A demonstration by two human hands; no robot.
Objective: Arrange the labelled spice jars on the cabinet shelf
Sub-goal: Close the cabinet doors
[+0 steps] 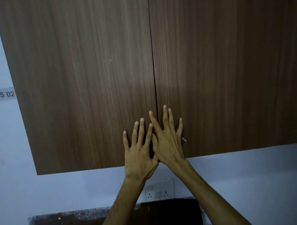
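Note:
A brown wood-grain wall cabinet fills the view, and both its doors are closed: the left door (86, 77) and the right door (227, 67) meet at a thin vertical seam. My left hand (140, 153) lies flat on the left door near its lower inner corner, fingers spread and straight. My right hand (169, 142) lies flat beside it, its index finger crossing the seam and the other fingers on the right door. The two hands touch at the thumbs. No spice jars and no shelf are visible; the doors hide the inside.
A small metal piece (184, 139) shows by my right little finger. A white wall socket plate (159, 190) sits below the cabinet. A dark counter surface (64, 223) lies at the bottom. A "WS 02" label (3, 94) is on the left wall.

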